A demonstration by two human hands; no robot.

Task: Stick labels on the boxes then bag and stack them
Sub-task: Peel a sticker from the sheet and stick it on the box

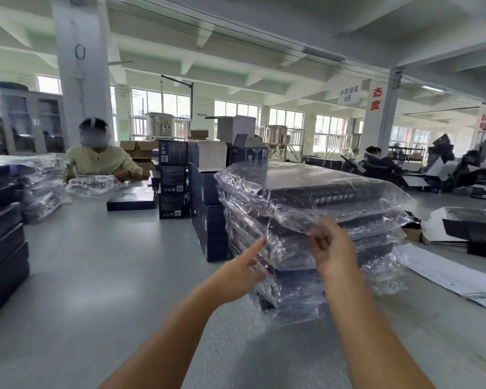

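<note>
A tall stack of flat dark boxes in clear plastic bags (306,209) stands on the grey table (101,276) in front of me. The top bagged box (314,178) lies flat, its loose plastic hanging over the near edge. My right hand (331,248) is raised at the stack's near face, fingers curled by the hanging plastic; whether it pinches the film is unclear. My left hand (242,268) reaches toward the stack's left side with the forefinger stretched out, close to the bags.
Bare dark boxes (0,231) are stacked at the left edge. More bagged boxes (42,181) lie behind them. Upright dark cartons (205,209) stand left of my stack. A seated person (101,161) works across the table. Flat cardboard (460,231) lies at the right.
</note>
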